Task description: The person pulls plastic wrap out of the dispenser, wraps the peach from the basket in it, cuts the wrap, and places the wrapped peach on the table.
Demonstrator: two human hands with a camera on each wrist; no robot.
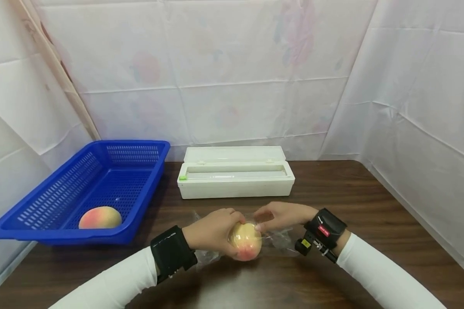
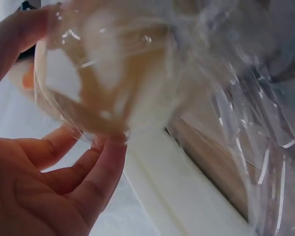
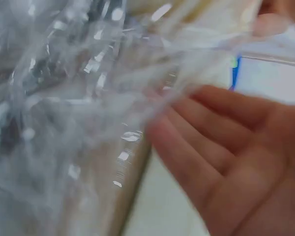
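Note:
A yellow-and-pink peach (image 1: 245, 241) in clear plastic film sits low over the table in the head view. My left hand (image 1: 215, 231) grips it from the left, thumb and fingers curled round its side. In the left wrist view, film stretches over the peach (image 2: 113, 73) and trails off in loose folds. My right hand (image 1: 282, 216) is at the peach's upper right, thumb tip against it. Seen from the right wrist, its fingers (image 3: 201, 132) are nearly straight and touch the crinkled plastic film (image 3: 78, 113). Loose film spreads out on both sides of the peach.
A white film dispenser box (image 1: 236, 189) with its lid raised stands behind the hands. To the left, a blue basket (image 1: 147, 197) holds another peach (image 1: 100, 217). White cloth (image 1: 232, 64) hangs behind the brown wooden table (image 1: 332, 184) and along its sides.

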